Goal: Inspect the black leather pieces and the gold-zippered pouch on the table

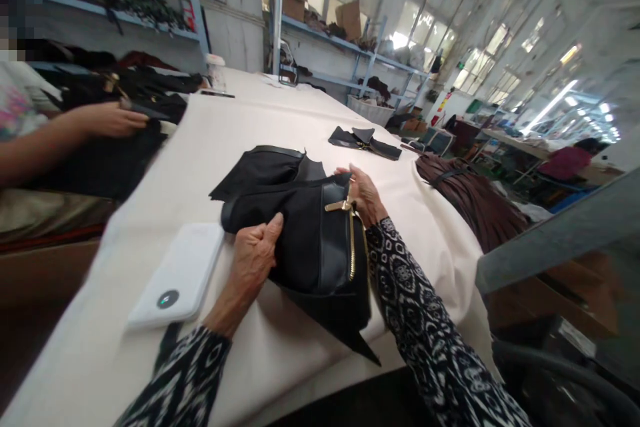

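Both my hands hold a black bag piece (300, 240) of fabric and leather, lying on the cream table cover (295, 360). My left hand (253, 260) grips its near edge, thumb on top. My right hand (365, 193) holds the far side beside a gold zipper (351, 240) with its metal pull. Patterned black-and-white sleeves cover both my forearms. A black flap (263, 170) extends behind the piece. Left of my left hand lies a white power bank (175, 273), not touching it.
A co-worker's hand (113, 120) holds dark material at the table's left side. Farther along lie black cut pieces with a buckle (365, 142). A brown pleated bundle (470, 200) sits on the right edge. Blue shelves (350, 47) hold cartons and materials.
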{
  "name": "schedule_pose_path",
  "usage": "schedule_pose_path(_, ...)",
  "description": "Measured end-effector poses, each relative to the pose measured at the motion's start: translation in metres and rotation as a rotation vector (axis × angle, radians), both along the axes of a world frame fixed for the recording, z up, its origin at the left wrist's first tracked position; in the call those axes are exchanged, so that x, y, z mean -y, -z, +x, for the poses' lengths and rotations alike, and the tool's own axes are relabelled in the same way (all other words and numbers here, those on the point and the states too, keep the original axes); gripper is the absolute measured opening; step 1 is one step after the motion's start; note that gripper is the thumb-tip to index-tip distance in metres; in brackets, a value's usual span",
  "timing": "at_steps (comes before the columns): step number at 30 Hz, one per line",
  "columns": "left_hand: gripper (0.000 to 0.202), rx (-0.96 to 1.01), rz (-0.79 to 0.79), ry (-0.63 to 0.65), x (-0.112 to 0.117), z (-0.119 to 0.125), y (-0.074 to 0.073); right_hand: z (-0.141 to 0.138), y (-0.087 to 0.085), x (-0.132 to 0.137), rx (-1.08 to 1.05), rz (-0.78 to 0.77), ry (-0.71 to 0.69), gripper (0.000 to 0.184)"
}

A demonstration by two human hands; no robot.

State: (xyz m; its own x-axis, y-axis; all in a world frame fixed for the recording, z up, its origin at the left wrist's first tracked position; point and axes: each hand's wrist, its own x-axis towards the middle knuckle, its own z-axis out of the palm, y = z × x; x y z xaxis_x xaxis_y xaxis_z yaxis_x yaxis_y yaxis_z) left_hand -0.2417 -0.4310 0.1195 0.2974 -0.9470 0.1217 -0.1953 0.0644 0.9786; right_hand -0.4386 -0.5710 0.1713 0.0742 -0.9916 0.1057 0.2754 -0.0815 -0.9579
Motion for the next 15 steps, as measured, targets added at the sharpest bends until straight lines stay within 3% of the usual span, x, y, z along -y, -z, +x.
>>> schedule_pose_path(2, 0.052, 0.052, -0.056, -0.027, 0.005, -0.001, 0.005, -0.005, -0.012, -0.011, 0.020, -0.042, 0.072, 0.030)
schedule_pose_path(4, 0.052, 0.035, -0.078, 0.007, 0.008, -0.002, 0.008, -0.001, -0.024, -0.029, -0.072, -0.215, 0.101, 0.030)
schedule_pose_path(7, 0.051, 0.002, -0.077, 0.078, 0.009, -0.004, 0.008, 0.015, -0.029, -0.055, -0.446, -0.487, -0.100, 0.036)
schedule_pose_path(10, 0.052, -0.026, -0.038, 0.125, 0.005, 0.000, 0.007, 0.040, -0.008, -0.066, -0.908, -0.623, -0.334, 0.040)
schedule_pose_path(15, 0.038, -0.114, 0.123, 0.278, -0.004, 0.016, 0.015, 0.070, 0.043, -0.058, -1.094, -0.855, -0.507, 0.047)
